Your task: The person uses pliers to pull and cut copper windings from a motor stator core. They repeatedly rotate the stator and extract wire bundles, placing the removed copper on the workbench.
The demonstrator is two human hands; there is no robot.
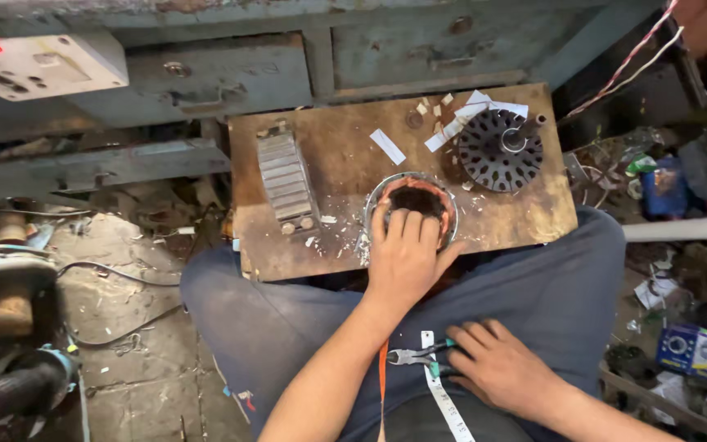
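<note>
Copper-wound stator point(416, 199) upright on board.
</note>
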